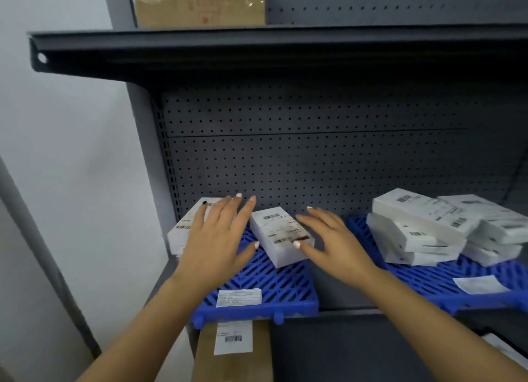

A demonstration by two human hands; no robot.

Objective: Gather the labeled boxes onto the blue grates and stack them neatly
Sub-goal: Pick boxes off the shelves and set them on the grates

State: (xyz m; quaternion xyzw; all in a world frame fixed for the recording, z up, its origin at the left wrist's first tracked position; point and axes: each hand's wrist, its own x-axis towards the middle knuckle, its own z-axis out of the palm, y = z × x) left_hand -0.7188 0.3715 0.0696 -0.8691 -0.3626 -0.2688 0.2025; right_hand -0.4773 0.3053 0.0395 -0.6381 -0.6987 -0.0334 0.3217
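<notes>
A white labeled box (pixel 281 236) lies askew on the left blue grate (pixel 274 284). Another white labeled box (pixel 185 224) sits at that grate's far left, partly under my left hand (pixel 220 239), whose fingers are spread flat above it. My right hand (pixel 331 241) hovers open beside the middle box, thumb touching its right edge. On the right blue grate (pixel 428 281) several white labeled boxes (pixel 423 224) lie in a loose, uneven pile.
A dark metal shelf (pixel 343 299) with a pegboard back holds both grates. The upper shelf (pixel 257 50) overhangs, with a cardboard box (pixel 200 3) on it. Paper labels (pixel 238 297) lie on the grates. A brown carton (pixel 231 353) stands below the shelf.
</notes>
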